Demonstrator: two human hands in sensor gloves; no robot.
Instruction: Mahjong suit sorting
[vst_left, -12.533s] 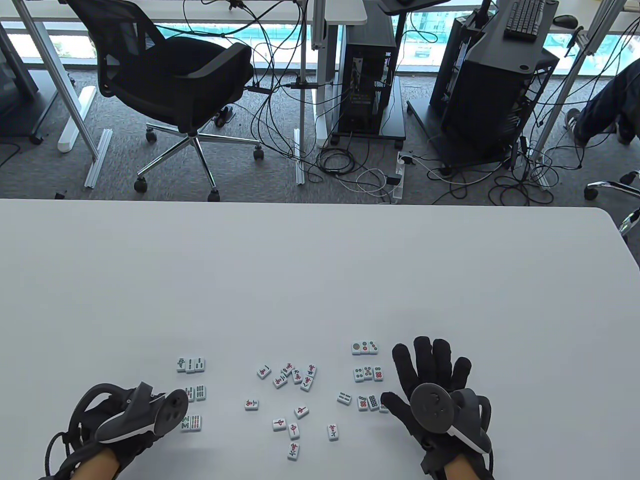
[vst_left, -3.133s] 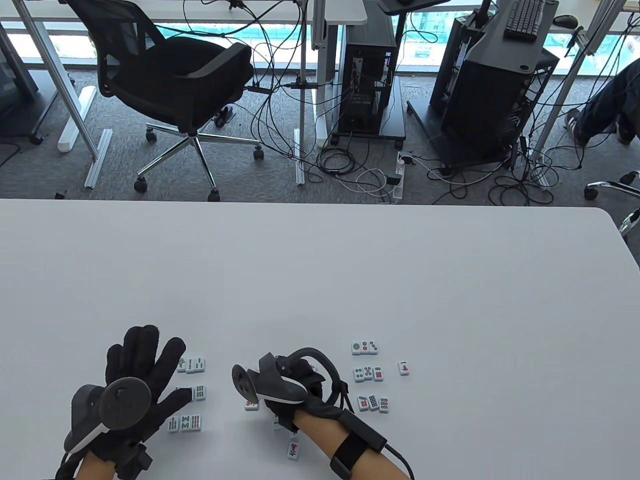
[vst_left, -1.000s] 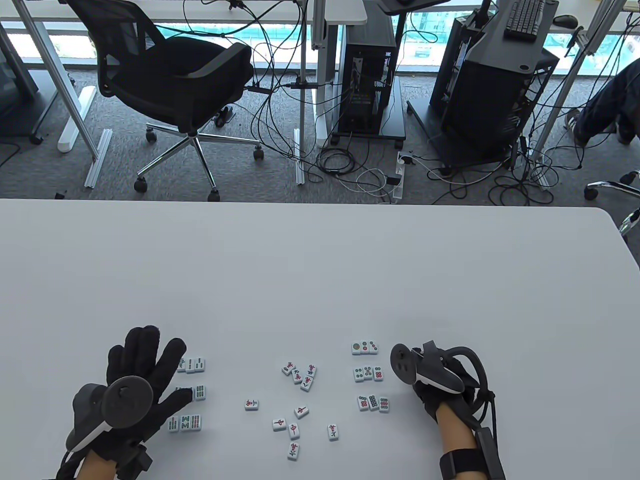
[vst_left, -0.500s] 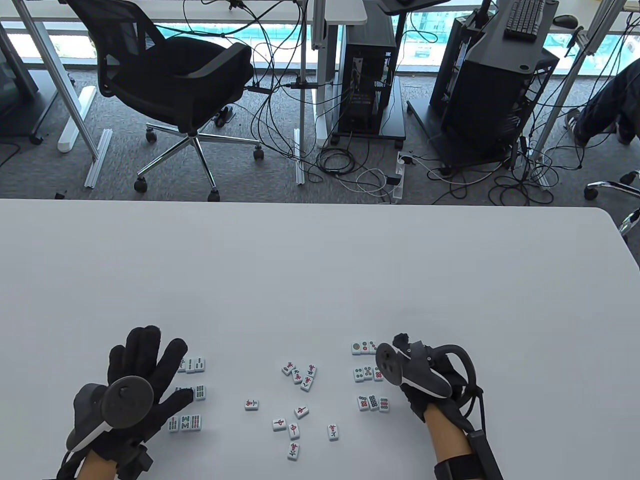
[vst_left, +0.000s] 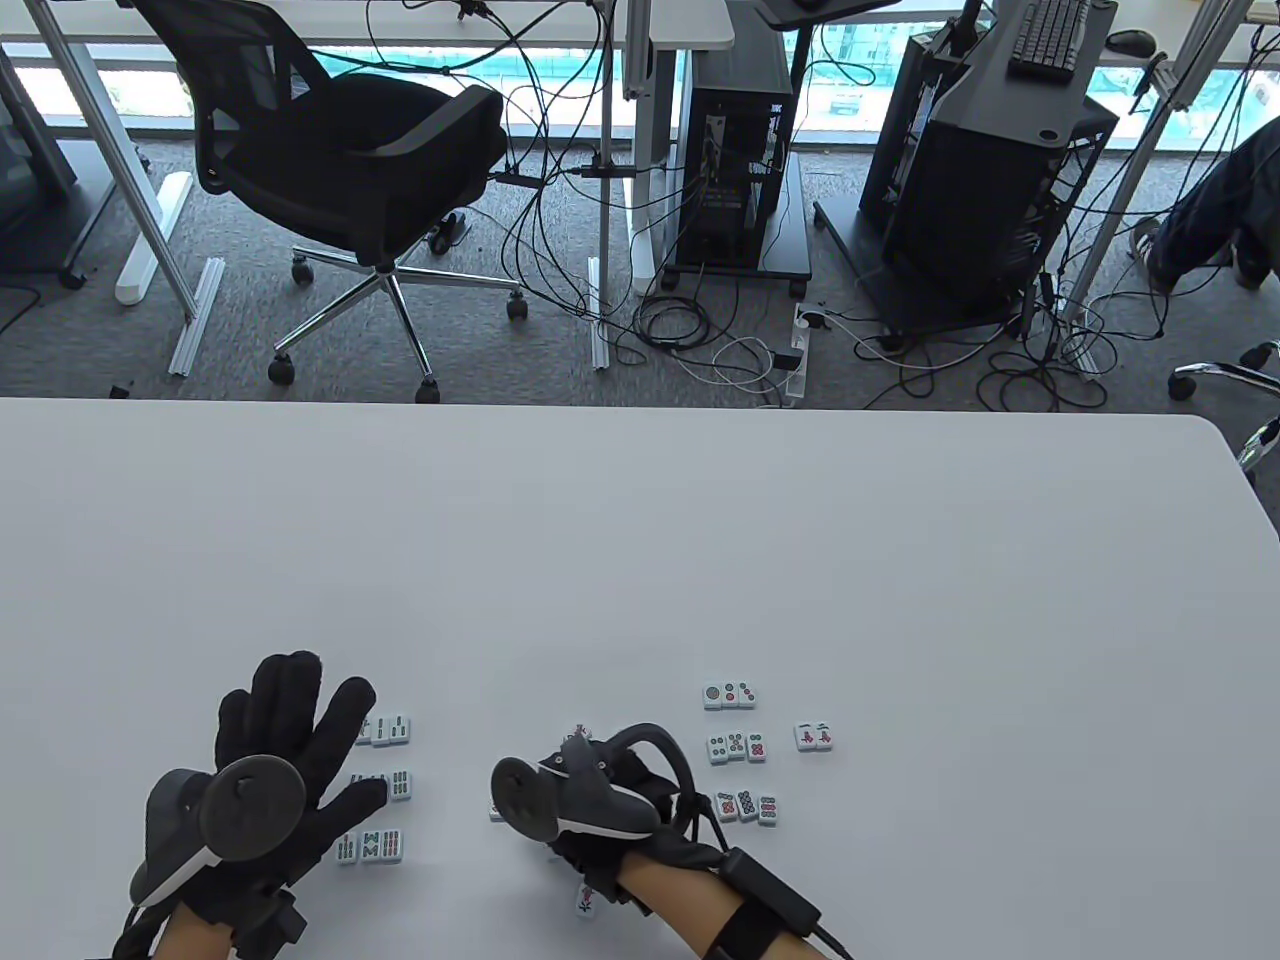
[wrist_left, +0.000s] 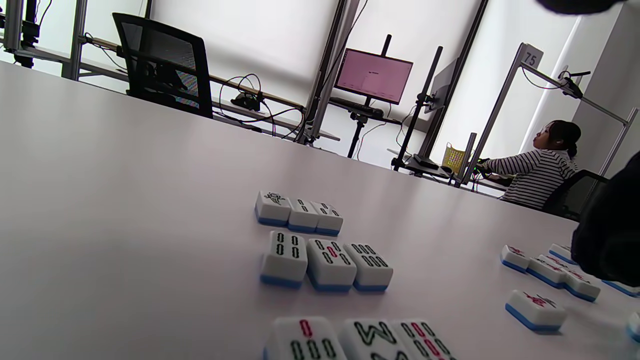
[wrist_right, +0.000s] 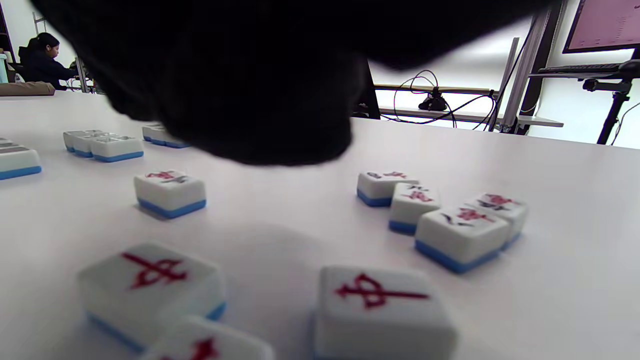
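My left hand (vst_left: 290, 735) lies flat and spread on the table, just left of the bamboo tiles (vst_left: 383, 730), which stand in three short rows (wrist_left: 325, 260). My right hand (vst_left: 600, 770) hovers over the loose character and red-centre tiles in the middle; its tracker hides the fingers from above. In the right wrist view the dark glove (wrist_right: 260, 100) hangs above the table with no tile in it, and two red-centre tiles (wrist_right: 380, 305) lie close below. Dots tiles (vst_left: 737, 746) form three rows on the right. A pair of character tiles (vst_left: 815, 737) sits beyond them.
The white table (vst_left: 640, 550) stretches far beyond the tiles. A small cluster of character tiles (wrist_right: 440, 210) and one lone tile (wrist_right: 170, 192) lie near my right hand. An office chair (vst_left: 340, 170) and computer towers stand on the floor behind.
My right hand has swung left from beside the dots tiles to over the middle tiles. Two character tiles now lie uncovered to the right of the dots rows. The left hand stays put.
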